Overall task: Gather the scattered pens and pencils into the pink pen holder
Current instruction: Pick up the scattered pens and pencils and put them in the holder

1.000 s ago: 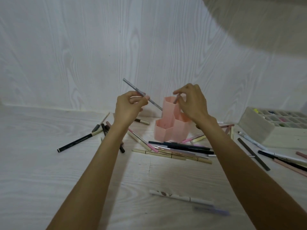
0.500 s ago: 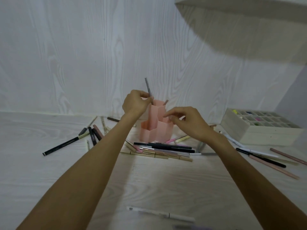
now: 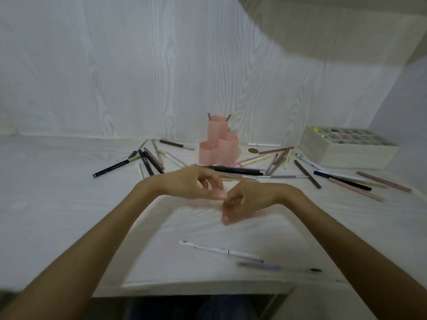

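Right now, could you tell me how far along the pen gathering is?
Barely started. Done: two pencil ends stick out of the tallest cell of the pink pen holder. In hand: seemingly nothing; the left hand and right hand hover, blurred, with loosely curled fingers, over the desk. Left: nearly everything, including the black pen on the left, the white pen near the front edge, and the piles flanking the holder.
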Demonstrator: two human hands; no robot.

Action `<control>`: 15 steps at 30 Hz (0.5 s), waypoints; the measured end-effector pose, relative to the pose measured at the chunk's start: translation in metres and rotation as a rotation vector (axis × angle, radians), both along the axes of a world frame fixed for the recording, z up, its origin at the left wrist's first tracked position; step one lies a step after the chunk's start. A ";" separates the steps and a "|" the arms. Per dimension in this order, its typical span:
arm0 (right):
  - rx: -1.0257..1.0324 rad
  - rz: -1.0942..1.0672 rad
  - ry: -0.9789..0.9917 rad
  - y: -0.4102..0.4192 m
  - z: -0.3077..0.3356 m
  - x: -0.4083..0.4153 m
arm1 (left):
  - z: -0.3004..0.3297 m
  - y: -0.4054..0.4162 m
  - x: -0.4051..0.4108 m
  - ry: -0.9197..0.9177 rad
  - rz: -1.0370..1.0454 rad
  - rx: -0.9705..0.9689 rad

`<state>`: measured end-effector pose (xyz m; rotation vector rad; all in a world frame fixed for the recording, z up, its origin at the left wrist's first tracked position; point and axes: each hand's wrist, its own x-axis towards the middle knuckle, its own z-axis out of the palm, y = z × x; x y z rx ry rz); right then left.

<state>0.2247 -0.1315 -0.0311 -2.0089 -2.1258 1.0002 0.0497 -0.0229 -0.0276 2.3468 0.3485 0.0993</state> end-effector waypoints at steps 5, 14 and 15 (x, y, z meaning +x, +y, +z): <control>-0.213 0.115 -0.301 -0.052 -0.010 -0.012 | -0.052 -0.070 -0.029 0.163 -0.119 0.280; -0.022 -0.022 -0.143 -0.071 -0.009 -0.014 | -0.053 -0.070 -0.031 0.068 -0.048 0.117; -0.001 -0.061 -0.113 -0.068 -0.010 -0.012 | -0.052 -0.066 -0.030 0.069 -0.035 0.097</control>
